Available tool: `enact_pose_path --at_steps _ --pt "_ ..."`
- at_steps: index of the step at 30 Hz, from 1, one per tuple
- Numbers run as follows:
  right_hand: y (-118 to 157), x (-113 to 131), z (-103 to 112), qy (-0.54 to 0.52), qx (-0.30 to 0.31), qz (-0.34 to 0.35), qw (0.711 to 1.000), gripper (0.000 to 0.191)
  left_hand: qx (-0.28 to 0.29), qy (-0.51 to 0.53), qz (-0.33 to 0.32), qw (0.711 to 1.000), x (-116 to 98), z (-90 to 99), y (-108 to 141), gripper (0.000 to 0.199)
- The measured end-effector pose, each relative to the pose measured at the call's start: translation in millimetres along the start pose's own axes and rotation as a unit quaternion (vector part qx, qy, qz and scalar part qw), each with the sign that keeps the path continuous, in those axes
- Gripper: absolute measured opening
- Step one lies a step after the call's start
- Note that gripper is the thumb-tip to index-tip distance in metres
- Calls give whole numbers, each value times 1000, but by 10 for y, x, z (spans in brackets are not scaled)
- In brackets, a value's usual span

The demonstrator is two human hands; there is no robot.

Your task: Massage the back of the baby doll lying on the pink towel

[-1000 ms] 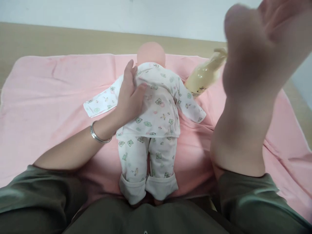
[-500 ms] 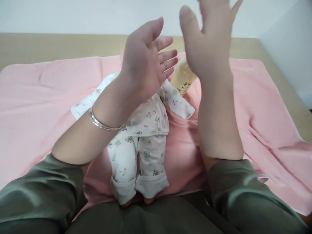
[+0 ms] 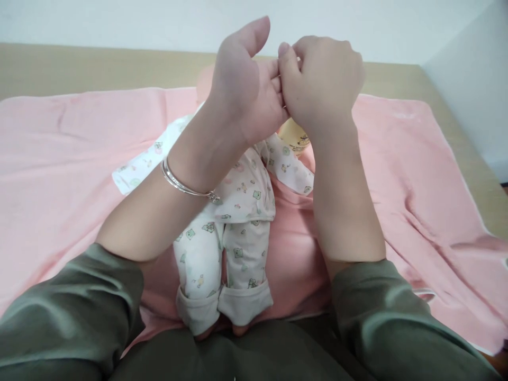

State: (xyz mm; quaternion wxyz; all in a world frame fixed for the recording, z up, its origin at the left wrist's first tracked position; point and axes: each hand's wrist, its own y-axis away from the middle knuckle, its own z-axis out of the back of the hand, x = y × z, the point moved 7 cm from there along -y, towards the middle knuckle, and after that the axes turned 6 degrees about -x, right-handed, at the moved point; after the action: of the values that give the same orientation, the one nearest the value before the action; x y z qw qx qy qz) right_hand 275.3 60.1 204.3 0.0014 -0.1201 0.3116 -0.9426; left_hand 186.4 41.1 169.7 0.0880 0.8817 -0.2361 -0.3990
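Observation:
My left hand (image 3: 246, 87) is raised, palm up, with its thumb apart and its fingers stretched toward the right. My right hand (image 3: 323, 79) is closed around the left fingertips, its back toward me; whether anything small lies between them is hidden. Below both hands a small baby doll (image 3: 246, 193) lies on its back in white patterned clothes with rolled trouser cuffs. My left hand and forearm hide its chest and most of its head. Behind my right wrist, a yellow bottle (image 3: 294, 136) with printed lettering shows only in part.
A pink blanket (image 3: 416, 174) is spread under the doll, with folds on the right side. It lies on a pale wooden table (image 3: 99, 69) that meets a white wall at the back. A silver bangle (image 3: 186, 188) circles my left wrist.
My right hand has come down and left from its raised, spread position and closed on the left fingertips. My left hand has shifted slightly right and up. The doll stays in place.

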Motion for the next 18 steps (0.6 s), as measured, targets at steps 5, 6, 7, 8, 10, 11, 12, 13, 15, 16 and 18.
enact_pose_path --at_steps 5,6,7,8,10,11,12,13,15,16,18 --pt "-12 -23 -48 41 -19 -16 999 41 -56 -8 4 998 -65 164 383 71" --pt "-18 -20 -61 49 -24 -18 998 41 -69 -10 -14 997 -132 220 485 70" --pt "-24 -17 -73 57 -28 -22 998 41 -69 -10 -14 997 -185 267 580 65" --pt "-31 -15 -85 65 -30 -28 997 41 -58 7 -24 998 -260 307 664 63" --pt "-44 -17 -101 78 -32 -47 995 41 -19 51 -23 998 -399 381 789 64" --pt "-50 -20 -104 84 -33 -56 994 41 -4 70 -22 997 -467 424 832 67" --pt "-56 -26 -101 91 -33 -66 993 40 9 84 -15 996 -522 463 864 70" --pt "-62 -29 -99 96 -32 -72 992 40 20 96 -8 995 -567 496 889 74" --pt "-73 -36 -96 101 -22 -79 992 41 37 120 -4 992 -635 535 930 87" --pt "-76 -36 -96 100 -14 -79 992 42 40 129 -3 991 -651 543 949 92" --pt "-73 -37 -86 97 -6 -81 992 43 21 117 -20 993 -670 570 982 97"
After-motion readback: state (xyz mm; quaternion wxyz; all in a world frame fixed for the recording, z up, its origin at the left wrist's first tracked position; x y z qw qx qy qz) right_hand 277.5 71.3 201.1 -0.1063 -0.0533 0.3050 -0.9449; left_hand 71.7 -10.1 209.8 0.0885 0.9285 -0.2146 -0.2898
